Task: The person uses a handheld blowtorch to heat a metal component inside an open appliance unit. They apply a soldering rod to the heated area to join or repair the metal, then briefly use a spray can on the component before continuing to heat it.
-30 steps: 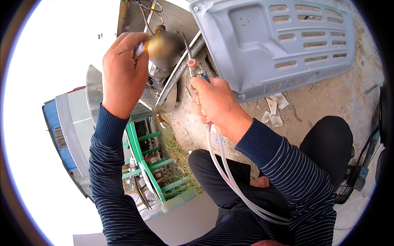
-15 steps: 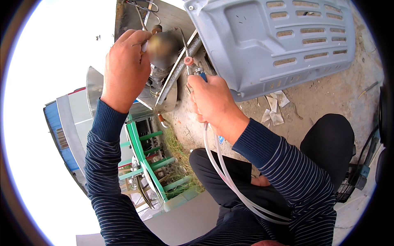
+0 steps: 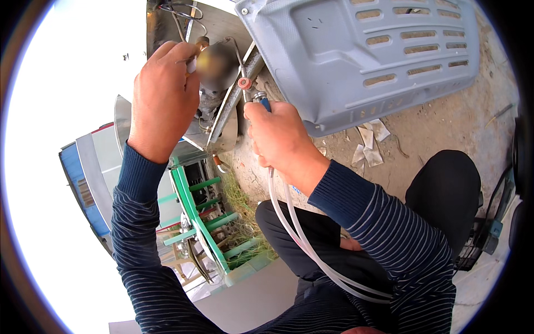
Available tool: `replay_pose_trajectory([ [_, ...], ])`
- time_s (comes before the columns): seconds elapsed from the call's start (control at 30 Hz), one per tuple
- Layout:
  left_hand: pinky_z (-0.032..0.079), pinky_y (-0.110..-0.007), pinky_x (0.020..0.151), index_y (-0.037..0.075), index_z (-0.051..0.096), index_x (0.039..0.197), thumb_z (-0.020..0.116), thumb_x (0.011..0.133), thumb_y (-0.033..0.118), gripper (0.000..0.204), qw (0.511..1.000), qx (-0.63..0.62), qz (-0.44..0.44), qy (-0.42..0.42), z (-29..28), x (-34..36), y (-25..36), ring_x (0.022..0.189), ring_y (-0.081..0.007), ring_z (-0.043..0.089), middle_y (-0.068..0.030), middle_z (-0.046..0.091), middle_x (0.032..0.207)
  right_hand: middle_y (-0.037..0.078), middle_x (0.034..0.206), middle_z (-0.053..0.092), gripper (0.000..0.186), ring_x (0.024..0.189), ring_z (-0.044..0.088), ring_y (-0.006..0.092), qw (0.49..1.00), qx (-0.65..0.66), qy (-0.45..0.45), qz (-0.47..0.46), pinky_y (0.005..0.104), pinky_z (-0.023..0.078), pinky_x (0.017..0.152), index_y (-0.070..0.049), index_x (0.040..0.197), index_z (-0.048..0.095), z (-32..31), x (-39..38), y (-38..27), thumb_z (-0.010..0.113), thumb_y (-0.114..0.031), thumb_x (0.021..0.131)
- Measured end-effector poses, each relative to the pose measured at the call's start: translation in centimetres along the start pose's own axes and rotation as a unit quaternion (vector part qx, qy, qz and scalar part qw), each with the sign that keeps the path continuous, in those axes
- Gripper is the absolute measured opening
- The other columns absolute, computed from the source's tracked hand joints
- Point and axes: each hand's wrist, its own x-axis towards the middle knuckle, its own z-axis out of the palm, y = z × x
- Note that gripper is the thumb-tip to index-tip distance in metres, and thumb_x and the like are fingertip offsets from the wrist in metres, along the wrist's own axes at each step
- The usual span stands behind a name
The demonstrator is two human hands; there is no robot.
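My right hand [image 3: 285,132] is wrapped around the handle of a gas torch [image 3: 244,83] with a red knob and a blue valve. Two pale hoses [image 3: 295,222] run from the handle down over my leg. The torch's thin bent pipe reaches up beside a dark round part [image 3: 218,65], which looks blurred, inside an opened metal casing [image 3: 219,14]. To the left of that part, my left hand [image 3: 164,100] is closed, its fingertips pinched close to it. A small whitish bit shows at those fingers, too small to name.
A grey slotted plastic panel [image 3: 328,72] leans at the upper right, close to my right hand. Paper scraps [image 3: 368,146] lie on the dirty ground below it. Left of my knees are a green metal frame [image 3: 194,217] and grass [image 3: 239,195]. Wires [image 3: 183,14] hang in the casing.
Both hands, the torch and the casing appear slightly further left in the picture. The grips look the same, and the torch stays beside the round part.
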Motion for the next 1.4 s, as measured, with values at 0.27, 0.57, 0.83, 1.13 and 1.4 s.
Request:
replay_pose_trajectory([
  [0.27,0.054,-0.045,0.073,0.003,0.068,0.107,0.068,0.085,0.0,0.022,1.0,0.008,0.002,-0.006,-0.1,-0.2,0.3,0.085,-0.0382,0.065,-0.014,0.064,0.095,-0.005,0.065,0.043,0.025,0.047,0.034,0.0062,0.999,0.031,0.002,0.035,0.0279,0.027,0.041,-0.012,0.076,0.045,0.5,-1.3,-1.2,0.056,-0.023,0.096],
  [0.57,0.055,-0.034,0.074,-0.001,0.071,0.107,0.066,0.094,-0.002,0.013,0.998,-0.035,-0.031,0.043,-2.1,-1.0,0.9,0.078,-0.0262,0.068,-0.0149,0.07,0.095,-0.004,0.063,0.043,0.029,0.046,0.037,0.0072,1.0,0.011,0.004,-0.017,0.0282,0.029,0.04,-0.012,0.073,0.044,0.1,-0.2,0.1,0.056,-0.024,0.096],
  [0.83,0.056,-0.035,0.077,0.0,0.071,0.105,0.069,0.088,-0.006,0.018,0.984,-0.091,-0.065,0.137,0.1,-5.3,1.0,0.084,-0.0312,0.071,-0.0149,0.072,0.098,0.0,0.059,0.047,0.035,0.044,0.044,0.0114,0.992,-0.087,0.045,-0.079,0.0316,0.036,0.038,-0.009,0.071,0.045,0.3,-0.3,1.0,0.057,-0.027,0.099],
  [1.13,0.058,-0.039,0.084,0.003,0.071,0.118,0.069,0.084,-0.005,0.035,0.986,-0.083,-0.08,0.12,4.2,-6.7,0.1,0.095,-0.0346,0.071,-0.0154,0.071,0.11,0.004,0.059,0.05,0.036,0.048,0.048,0.0149,0.988,-0.101,0.056,-0.106,0.0352,0.04,0.046,-0.004,0.071,0.048,0.2,-0.3,0.8,0.057,-0.026,0.098],
  [1.4,0.056,-0.034,0.083,-0.002,0.074,0.112,0.071,0.082,-0.012,0.033,0.982,-0.091,-0.059,0.154,5.0,-5.9,0.2,0.09,-0.0301,0.072,-0.0166,0.072,0.104,0.0,0.059,0.049,0.038,0.047,0.046,0.0118,0.986,-0.085,0.059,-0.128,0.0329,0.04,0.043,-0.006,0.071,0.048,0.2,-0.7,0.7,0.058,-0.029,0.1],
])
